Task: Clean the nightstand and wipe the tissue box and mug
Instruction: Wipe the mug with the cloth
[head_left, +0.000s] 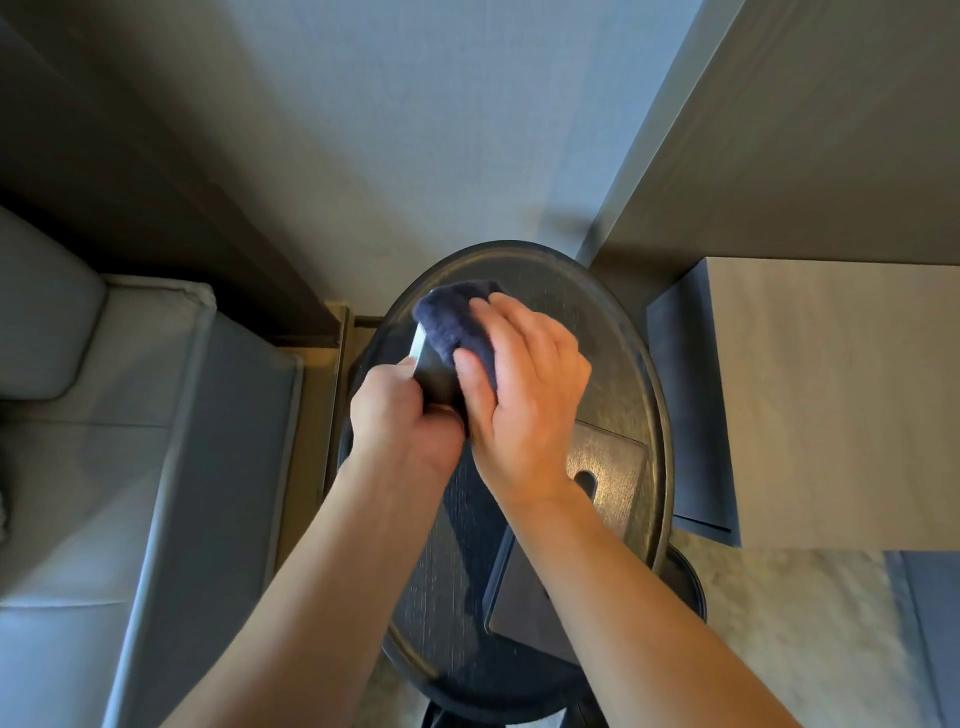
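The left hand (400, 410) is gripping what seems to be the dark mug (434, 374), fingers curled round its near side, holding it tilted just above the round table (613, 332), probably so that its wall is facing the other hand. The right hand (524, 384) is lying over the dark blue cloth (457, 322) with fingers spread and only lightly bent, pressing the cloth against the mug's far side and rim. Bracing from one side while rubbing from the other is likely keeping the mug from slipping. The tissue box (608, 462), slot upward, is sitting on the table under the right wrist, pushed toward the right edge. A flat dark slab (519, 597) is lying partly beneath the forearm; what it is cannot be told. The mug is looking like the step in hand
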